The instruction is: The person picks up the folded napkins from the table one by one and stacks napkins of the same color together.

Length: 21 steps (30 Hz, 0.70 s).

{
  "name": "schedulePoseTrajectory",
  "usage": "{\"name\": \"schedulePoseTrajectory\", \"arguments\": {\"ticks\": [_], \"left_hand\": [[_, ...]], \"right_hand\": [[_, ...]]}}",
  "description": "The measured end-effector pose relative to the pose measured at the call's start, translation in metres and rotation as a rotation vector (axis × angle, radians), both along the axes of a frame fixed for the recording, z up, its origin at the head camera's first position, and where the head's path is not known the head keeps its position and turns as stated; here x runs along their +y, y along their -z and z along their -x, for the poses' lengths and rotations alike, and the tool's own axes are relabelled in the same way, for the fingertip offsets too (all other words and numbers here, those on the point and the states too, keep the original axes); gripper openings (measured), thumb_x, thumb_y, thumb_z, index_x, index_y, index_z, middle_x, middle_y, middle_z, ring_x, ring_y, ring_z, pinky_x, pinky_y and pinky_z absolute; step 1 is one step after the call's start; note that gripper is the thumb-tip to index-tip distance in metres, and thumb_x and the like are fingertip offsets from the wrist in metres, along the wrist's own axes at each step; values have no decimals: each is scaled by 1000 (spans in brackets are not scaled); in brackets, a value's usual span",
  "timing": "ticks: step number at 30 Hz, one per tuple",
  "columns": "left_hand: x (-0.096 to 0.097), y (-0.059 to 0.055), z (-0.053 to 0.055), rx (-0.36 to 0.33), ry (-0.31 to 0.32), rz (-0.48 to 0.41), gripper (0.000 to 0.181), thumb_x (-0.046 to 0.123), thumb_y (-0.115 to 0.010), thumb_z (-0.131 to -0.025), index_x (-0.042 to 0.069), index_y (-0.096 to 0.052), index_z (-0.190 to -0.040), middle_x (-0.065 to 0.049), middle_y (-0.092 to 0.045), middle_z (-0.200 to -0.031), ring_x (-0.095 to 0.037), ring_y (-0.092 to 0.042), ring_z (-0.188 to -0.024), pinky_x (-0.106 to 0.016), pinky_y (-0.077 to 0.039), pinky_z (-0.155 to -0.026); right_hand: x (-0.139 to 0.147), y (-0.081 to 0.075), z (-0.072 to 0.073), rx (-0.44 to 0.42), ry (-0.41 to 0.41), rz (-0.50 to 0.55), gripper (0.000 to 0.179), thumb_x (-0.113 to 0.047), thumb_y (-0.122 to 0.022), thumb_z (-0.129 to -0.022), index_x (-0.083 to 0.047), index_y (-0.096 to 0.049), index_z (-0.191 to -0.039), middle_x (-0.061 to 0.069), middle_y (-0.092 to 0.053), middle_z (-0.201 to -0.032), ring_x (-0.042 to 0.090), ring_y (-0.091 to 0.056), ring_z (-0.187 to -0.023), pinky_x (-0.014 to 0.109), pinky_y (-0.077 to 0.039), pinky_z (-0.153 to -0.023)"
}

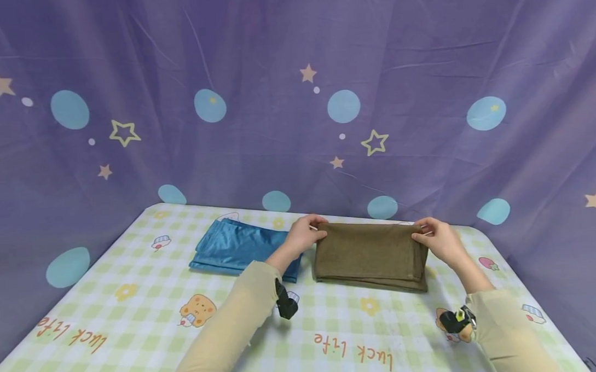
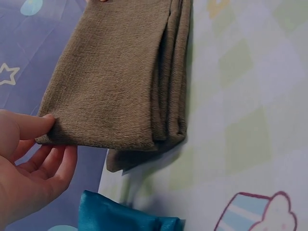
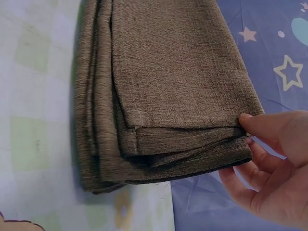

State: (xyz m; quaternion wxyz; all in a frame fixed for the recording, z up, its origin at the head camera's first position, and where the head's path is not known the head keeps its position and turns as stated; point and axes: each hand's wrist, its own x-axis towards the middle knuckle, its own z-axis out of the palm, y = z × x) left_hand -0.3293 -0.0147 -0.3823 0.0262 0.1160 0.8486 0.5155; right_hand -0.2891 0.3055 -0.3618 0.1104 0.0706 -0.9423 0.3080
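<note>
A folded brown cloth with several layers lies at the far side of the table, its back edge lifted. My left hand pinches its far left corner, thumb on top and fingers beneath, as the left wrist view shows. At the far right corner, my right hand pinches the layers between thumb and fingers. The stacked folds show along the near edge in the right wrist view. Left of the brown cloth lies a folded shiny blue cloth, partly hidden behind my left hand and forearm.
The table wears a green and white checked cover with printed cartoons and lettering. A purple curtain with stars and blue dots hangs right behind its far edge. Small black devices are strapped at both wrists.
</note>
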Motion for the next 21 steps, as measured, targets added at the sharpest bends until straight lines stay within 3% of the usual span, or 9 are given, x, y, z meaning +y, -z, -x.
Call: {"name": "schedulePoseTrajectory", "arguments": {"ticks": [11,21], "left_hand": [[2,13,2,38,-18,49,40,6,-67,-80,11,-58,-118,-11,-58,-105,-23,-59,-90,-27,-48,-66],[3,25,5,12,-33,54,48,4,-67,-80,8,-52,-125,-15,-58,-111,-25,-59,-90,-27,-48,-63]], "right_hand": [[-2,19,4,0,30,35,26,-11,-63,-84,3,-58,-105,25,-63,-97,37,-62,-88,37,-49,-68],[-8,31,8,-7,49,65,27,-9,-62,-84,4,-56,-108,26,-62,-100,37,-62,-89,43,-49,-74]]}}
